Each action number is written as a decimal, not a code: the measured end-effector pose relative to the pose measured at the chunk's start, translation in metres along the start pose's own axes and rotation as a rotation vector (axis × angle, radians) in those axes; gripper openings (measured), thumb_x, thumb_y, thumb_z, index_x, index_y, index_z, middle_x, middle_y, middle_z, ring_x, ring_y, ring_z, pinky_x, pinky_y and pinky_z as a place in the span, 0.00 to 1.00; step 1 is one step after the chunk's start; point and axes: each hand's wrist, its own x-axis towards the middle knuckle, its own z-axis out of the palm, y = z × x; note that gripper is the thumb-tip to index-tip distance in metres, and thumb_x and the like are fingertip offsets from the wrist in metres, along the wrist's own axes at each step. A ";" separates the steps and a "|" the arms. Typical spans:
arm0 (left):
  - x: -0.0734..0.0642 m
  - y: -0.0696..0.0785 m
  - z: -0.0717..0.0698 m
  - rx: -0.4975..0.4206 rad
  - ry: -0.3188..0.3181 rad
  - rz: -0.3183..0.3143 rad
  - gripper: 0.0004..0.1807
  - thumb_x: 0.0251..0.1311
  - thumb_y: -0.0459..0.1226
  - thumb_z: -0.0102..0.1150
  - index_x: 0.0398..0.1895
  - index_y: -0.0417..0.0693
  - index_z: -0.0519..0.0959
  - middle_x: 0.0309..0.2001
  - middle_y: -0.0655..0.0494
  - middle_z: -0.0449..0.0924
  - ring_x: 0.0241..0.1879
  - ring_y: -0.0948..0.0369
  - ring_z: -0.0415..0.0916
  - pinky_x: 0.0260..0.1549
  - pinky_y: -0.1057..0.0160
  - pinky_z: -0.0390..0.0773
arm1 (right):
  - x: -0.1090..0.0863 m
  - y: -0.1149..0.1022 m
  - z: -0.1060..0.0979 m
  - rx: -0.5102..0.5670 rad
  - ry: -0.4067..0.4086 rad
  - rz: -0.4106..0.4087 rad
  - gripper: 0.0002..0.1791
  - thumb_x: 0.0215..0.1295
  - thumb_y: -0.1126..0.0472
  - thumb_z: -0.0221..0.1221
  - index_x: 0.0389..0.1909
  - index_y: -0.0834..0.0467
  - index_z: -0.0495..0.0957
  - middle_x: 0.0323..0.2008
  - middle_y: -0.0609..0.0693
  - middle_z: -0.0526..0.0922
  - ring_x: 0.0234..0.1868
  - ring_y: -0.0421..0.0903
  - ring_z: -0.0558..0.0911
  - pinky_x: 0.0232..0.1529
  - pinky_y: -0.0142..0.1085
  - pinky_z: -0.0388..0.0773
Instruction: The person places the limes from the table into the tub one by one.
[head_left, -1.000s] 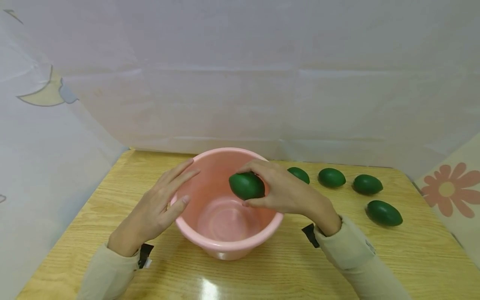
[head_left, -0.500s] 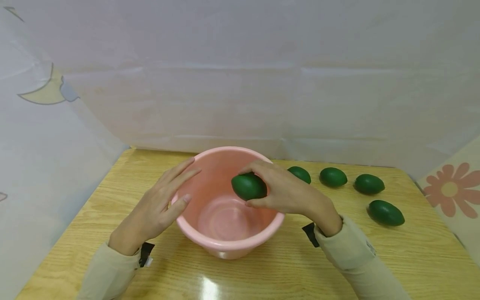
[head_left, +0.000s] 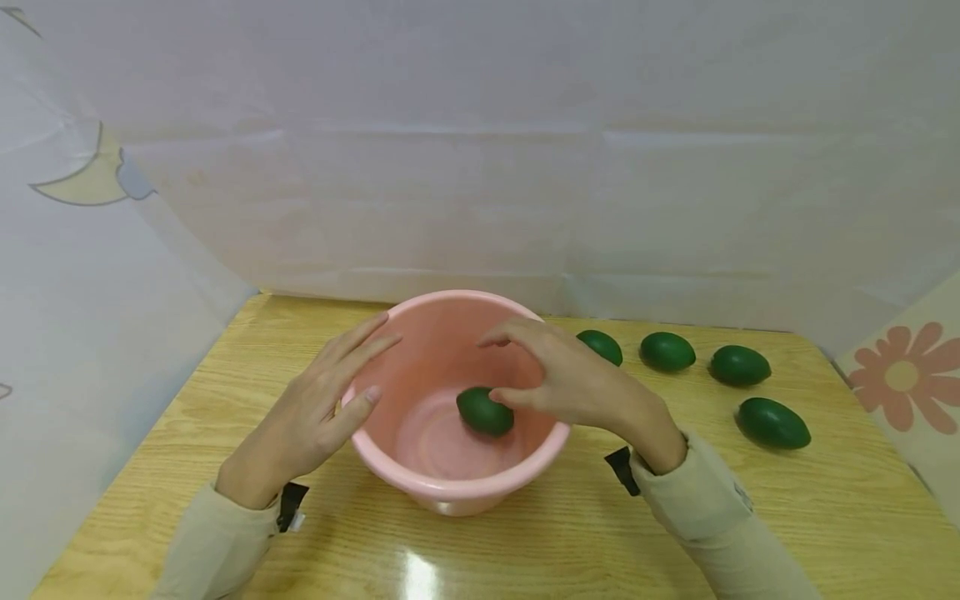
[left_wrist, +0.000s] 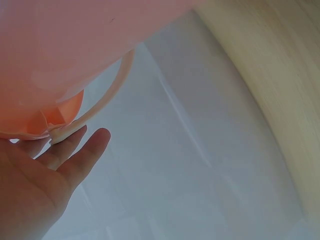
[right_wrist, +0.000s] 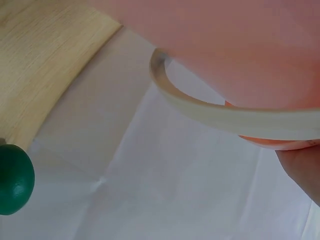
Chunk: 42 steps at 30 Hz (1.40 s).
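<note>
A pink plastic bucket stands upright on the wooden table. Low inside it, right of the middle, lies a dark green oval fruit with pointed ends. Over the bucket's right rim reaches my right hand, thumb and fingers spread apart with nothing between them; the thumb tip overlaps the fruit in the head view. At the left rim is my left hand, its fingers extended over the opening. The left wrist view shows that hand beside the bucket's curved handle.
Several more green fruits lie right of the bucket: one partly behind my right hand, others along the back and farther right. Pale sheeting hangs behind and beside the table.
My right hand has let go of the green fruit by spreading its fingers, and the fruit has dropped into the bucket. The left hand has stayed in place.
</note>
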 end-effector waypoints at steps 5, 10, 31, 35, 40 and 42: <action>0.000 0.000 0.000 -0.003 0.003 0.002 0.31 0.60 0.41 0.48 0.68 0.63 0.58 0.71 0.63 0.49 0.70 0.59 0.49 0.59 0.44 0.62 | -0.002 0.002 0.001 0.031 0.034 -0.035 0.23 0.53 0.50 0.63 0.52 0.42 0.71 0.51 0.35 0.74 0.57 0.38 0.71 0.58 0.39 0.68; 0.001 0.000 0.000 -0.008 0.003 0.002 0.30 0.60 0.40 0.48 0.68 0.63 0.59 0.71 0.63 0.49 0.70 0.59 0.49 0.59 0.44 0.62 | -0.003 0.003 0.002 0.024 0.062 -0.068 0.24 0.54 0.49 0.62 0.53 0.42 0.71 0.52 0.35 0.74 0.58 0.36 0.70 0.59 0.38 0.67; 0.000 0.000 0.002 -0.005 0.005 0.004 0.31 0.59 0.39 0.49 0.68 0.61 0.59 0.71 0.61 0.50 0.70 0.58 0.49 0.59 0.42 0.61 | -0.006 0.009 -0.001 0.035 0.142 -0.141 0.20 0.58 0.44 0.57 0.52 0.38 0.71 0.53 0.33 0.73 0.61 0.37 0.68 0.62 0.39 0.64; 0.000 0.000 0.002 -0.003 0.010 0.009 0.30 0.59 0.39 0.49 0.68 0.60 0.59 0.71 0.60 0.50 0.70 0.58 0.50 0.60 0.43 0.60 | -0.008 0.016 -0.005 0.045 0.184 -0.161 0.20 0.57 0.50 0.60 0.52 0.43 0.72 0.53 0.38 0.74 0.59 0.39 0.70 0.60 0.40 0.67; 0.001 0.000 0.001 0.002 0.009 0.008 0.30 0.59 0.38 0.49 0.67 0.60 0.60 0.71 0.59 0.51 0.70 0.58 0.50 0.60 0.44 0.60 | -0.013 0.025 -0.013 0.072 0.209 -0.167 0.21 0.58 0.53 0.60 0.53 0.45 0.72 0.55 0.42 0.73 0.59 0.39 0.70 0.57 0.40 0.70; 0.001 0.000 0.001 0.001 0.009 0.008 0.30 0.59 0.38 0.49 0.67 0.60 0.60 0.71 0.59 0.51 0.70 0.58 0.50 0.60 0.44 0.60 | -0.016 0.029 -0.017 0.082 0.207 -0.159 0.21 0.59 0.52 0.59 0.54 0.46 0.71 0.55 0.41 0.72 0.58 0.38 0.70 0.53 0.39 0.71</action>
